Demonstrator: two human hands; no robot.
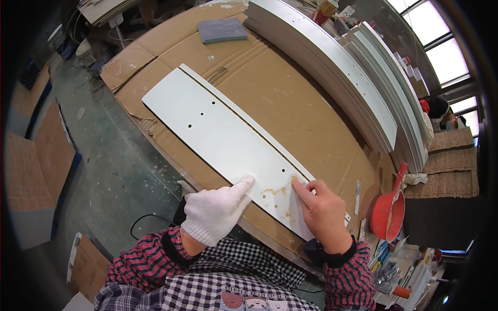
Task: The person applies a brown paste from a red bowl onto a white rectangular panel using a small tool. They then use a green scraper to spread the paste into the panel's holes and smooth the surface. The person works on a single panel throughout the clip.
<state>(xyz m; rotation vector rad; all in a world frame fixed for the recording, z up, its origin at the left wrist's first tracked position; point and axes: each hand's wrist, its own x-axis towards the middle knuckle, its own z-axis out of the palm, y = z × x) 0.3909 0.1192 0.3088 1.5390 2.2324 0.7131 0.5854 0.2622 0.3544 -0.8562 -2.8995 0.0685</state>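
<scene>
A long white panel (pixel 207 124) with small drilled holes lies on a cardboard-covered bench (pixel 280 98). Its near end carries a yellowish smear (pixel 274 192). My left hand (pixel 215 210), in a white knit glove, rests on the near end of the panel with the index finger stretched toward the smear. My bare right hand (pixel 324 210) presses its index fingertip on the panel's far edge beside the smear. Neither hand holds anything. A thin white strip (pixel 244 111) runs along the panel's far side.
Stacks of white panels (pixel 337 67) lie along the far side of the bench. A grey pad (pixel 222 30) sits at the far end. A red scoop-like bowl (pixel 388 212) stands at the right, with clutter below it. Cardboard sheets (pixel 31 171) lie on the floor at left.
</scene>
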